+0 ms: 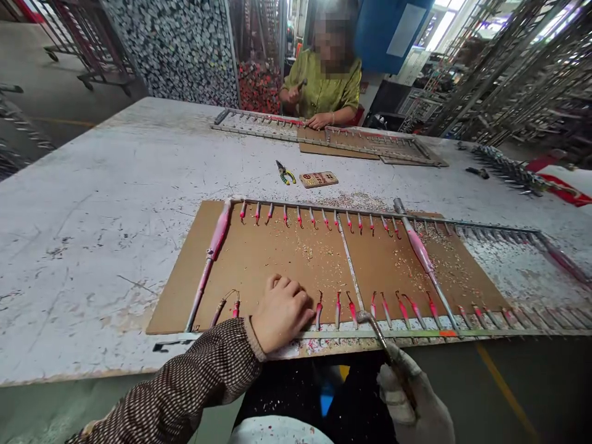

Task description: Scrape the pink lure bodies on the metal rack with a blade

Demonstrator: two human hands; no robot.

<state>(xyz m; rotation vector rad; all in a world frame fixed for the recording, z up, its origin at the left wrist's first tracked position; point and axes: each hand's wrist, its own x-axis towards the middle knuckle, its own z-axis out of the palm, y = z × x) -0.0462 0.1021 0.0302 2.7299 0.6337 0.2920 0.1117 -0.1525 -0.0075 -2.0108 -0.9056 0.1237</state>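
Observation:
My left hand (283, 314), bare and in a checked sleeve, lies over the lower rail of a metal rack (398, 333). Its fingers are curled and close together; what is under them is hidden. Just right of the thumb stands a pink-coated hook (319, 310), one of several along that rail. My right hand (416, 394), in a white glove, is closed around a small hammer-like metal tool (380, 333). The tool's head is at the lower rail, by the rack's thin middle bar (350, 265). More pink-tipped hooks (299, 217) hang from the upper rail.
A cardboard sheet (259, 259) with scattered chips lies under the rack. Beyond are pliers (285, 172) and a phone-shaped patterned object (319, 179). Across the white table (139, 160) a person in a yellow-green top (342, 92) works at another rack (259, 131). Hooked metal parts (509, 168) lie right.

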